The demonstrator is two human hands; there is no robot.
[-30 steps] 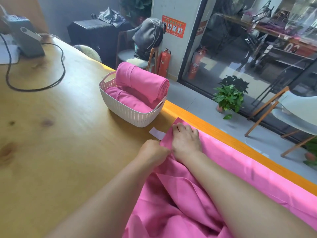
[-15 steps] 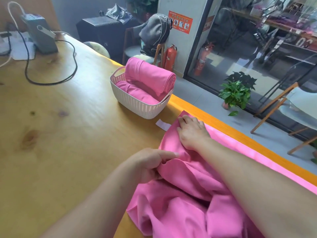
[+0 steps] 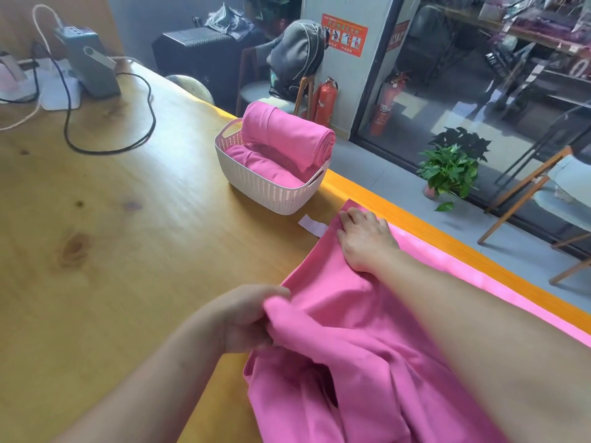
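Observation:
A large pink cloth lies crumpled along the right edge of the wooden table. My left hand grips a bunched fold of its left edge, fingers curled round the fabric. My right hand rests flat on the cloth's far corner, pressing it to the table. Beyond it stands a white plastic basket holding a rolled pink cloth on top of another folded pink one.
A small white label lies on the table between basket and cloth. A grey device with black and white cables sits at the far left. The orange table edge drops off to the right; chairs, a potted plant and fire extinguishers stand beyond.
My left hand has drawn the cloth's edge back toward me and away from my right hand, bunching the fabric. My right hand has stayed pressed on the far corner.

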